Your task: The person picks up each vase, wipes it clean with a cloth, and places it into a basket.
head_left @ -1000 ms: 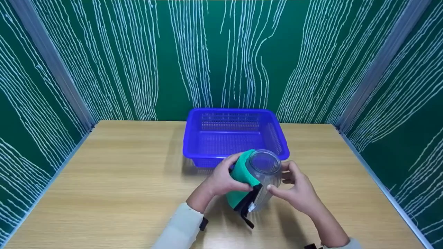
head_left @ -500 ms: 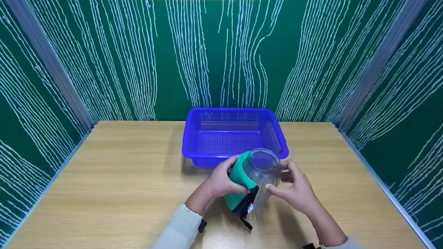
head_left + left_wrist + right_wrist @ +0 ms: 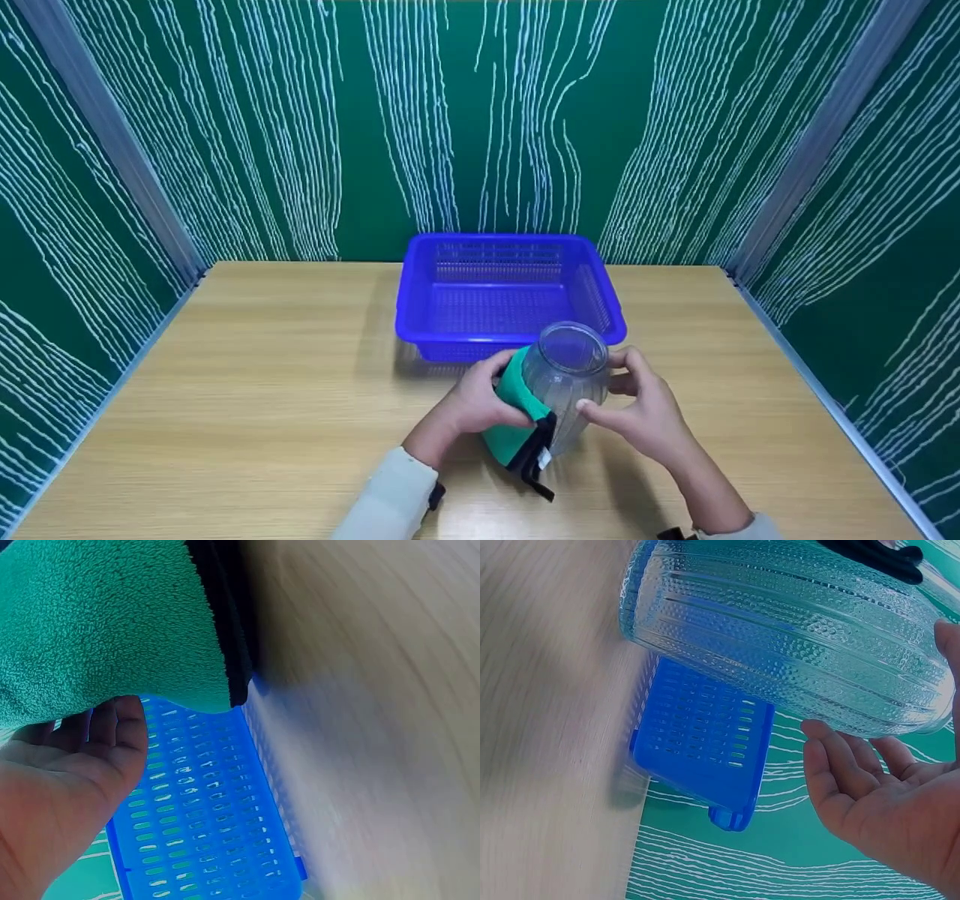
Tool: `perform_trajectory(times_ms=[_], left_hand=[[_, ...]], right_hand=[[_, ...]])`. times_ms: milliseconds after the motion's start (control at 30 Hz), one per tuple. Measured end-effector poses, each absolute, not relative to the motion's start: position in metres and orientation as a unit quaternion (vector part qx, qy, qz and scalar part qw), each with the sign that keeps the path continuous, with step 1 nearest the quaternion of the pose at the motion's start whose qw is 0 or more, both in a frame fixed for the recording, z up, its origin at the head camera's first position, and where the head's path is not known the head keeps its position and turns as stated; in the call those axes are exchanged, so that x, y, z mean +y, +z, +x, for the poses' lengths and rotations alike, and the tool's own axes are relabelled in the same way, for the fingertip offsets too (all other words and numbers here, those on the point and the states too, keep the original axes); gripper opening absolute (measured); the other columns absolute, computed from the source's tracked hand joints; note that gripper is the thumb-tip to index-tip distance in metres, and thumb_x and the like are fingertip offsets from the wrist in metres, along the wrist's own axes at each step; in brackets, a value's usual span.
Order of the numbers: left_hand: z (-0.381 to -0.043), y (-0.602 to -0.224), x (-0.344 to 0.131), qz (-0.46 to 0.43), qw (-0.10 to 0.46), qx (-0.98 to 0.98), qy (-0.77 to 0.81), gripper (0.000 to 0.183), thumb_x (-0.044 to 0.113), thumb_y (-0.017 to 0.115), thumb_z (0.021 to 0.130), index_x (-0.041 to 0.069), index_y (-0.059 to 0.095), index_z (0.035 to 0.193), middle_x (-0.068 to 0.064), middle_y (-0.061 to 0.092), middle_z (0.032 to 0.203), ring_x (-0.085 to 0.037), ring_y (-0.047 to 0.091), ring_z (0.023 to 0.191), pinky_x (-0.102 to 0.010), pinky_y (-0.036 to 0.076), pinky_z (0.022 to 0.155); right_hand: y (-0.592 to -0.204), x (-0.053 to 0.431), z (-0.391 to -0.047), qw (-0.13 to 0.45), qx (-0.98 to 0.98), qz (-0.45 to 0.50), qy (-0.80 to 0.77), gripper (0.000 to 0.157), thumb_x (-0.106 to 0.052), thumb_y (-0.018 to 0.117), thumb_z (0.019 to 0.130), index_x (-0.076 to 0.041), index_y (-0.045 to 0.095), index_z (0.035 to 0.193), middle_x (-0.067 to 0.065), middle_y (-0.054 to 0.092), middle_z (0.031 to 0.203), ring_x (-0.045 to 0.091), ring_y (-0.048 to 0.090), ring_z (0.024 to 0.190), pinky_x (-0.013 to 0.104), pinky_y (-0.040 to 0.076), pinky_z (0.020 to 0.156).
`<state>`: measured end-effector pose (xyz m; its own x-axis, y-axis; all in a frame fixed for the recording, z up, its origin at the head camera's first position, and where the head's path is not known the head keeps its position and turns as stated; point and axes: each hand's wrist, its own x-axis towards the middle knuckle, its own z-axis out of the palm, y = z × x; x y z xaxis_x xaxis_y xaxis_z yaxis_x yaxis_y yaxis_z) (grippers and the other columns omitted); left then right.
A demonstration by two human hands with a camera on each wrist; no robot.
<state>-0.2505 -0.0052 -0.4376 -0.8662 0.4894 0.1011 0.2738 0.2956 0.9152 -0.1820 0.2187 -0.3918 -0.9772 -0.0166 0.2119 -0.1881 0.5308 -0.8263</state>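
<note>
A clear ribbed glass jar (image 3: 574, 382) stands slightly tilted in front of the basket, its round rim facing up. My right hand (image 3: 645, 409) holds the jar from the right, thumb on the near side and fingers behind. A green towel with black edging (image 3: 514, 439) lies against the jar's left side, and my left hand (image 3: 480, 401) grips it there, thumb in front. The left wrist view shows the towel's fluffy face (image 3: 112, 622) over my fingers. Dotted texture covers the jar's wall (image 3: 780, 637) in the right wrist view.
A blue plastic basket (image 3: 510, 337) with slotted walls sits just behind the jar. The wooden table (image 3: 285, 375) meets green walls with white wavy lines (image 3: 510, 150) at the back and sides.
My left hand and the towel have slid a little down the jar's left side, baring more glass near the rim. My right hand and the jar have hardly moved.
</note>
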Motion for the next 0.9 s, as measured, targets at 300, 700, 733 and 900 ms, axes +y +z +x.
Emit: perform_trajectory(times_ms=[300,700,733,900], left_hand=[[-0.253,-0.44,-0.006,0.229,0.122,0.835,0.486,0.082,0.032,0.084,0.045,0.036,0.046,0.118,0.016,0.054,0.104,-0.008,0.049,0.096,-0.03,0.04,0.084],[-0.253,-0.449,-0.001,0.246,0.082,0.896,0.36,0.079,0.047,0.082,0.04,0.032,0.052,0.111,0.018,0.054,0.097,-0.007,0.049,0.089,-0.024,0.041,0.078],[-0.253,-0.449,-0.001,0.247,0.077,0.899,0.352,0.079,0.049,0.082,0.039,0.032,0.053,0.111,0.018,0.053,0.098,-0.007,0.048,0.09,-0.024,0.041,0.078],[-0.253,-0.452,0.0,0.25,0.061,0.911,0.321,0.078,0.055,0.08,0.037,0.032,0.055,0.107,0.018,0.052,0.095,-0.007,0.048,0.09,-0.024,0.041,0.077]], right_hand=[[-0.386,0.215,-0.179,0.09,-0.87,0.056,0.481,0.054,-0.028,0.079,0.061,-0.018,0.046,0.103,0.001,0.056,0.104,0.02,0.059,0.09,0.031,0.046,0.072],[-0.4,0.223,-0.186,0.109,-0.874,0.067,0.469,0.054,-0.032,0.079,0.06,-0.02,0.046,0.102,-0.002,0.056,0.105,0.017,0.06,0.087,0.032,0.046,0.073],[-0.399,0.222,-0.185,0.107,-0.874,0.066,0.47,0.054,-0.032,0.079,0.06,-0.02,0.046,0.102,-0.002,0.056,0.106,0.017,0.06,0.088,0.032,0.046,0.073],[-0.38,0.212,-0.175,0.095,-0.877,0.059,0.468,0.052,-0.024,0.078,0.063,-0.015,0.046,0.103,0.002,0.056,0.107,0.021,0.059,0.09,0.032,0.046,0.074]])
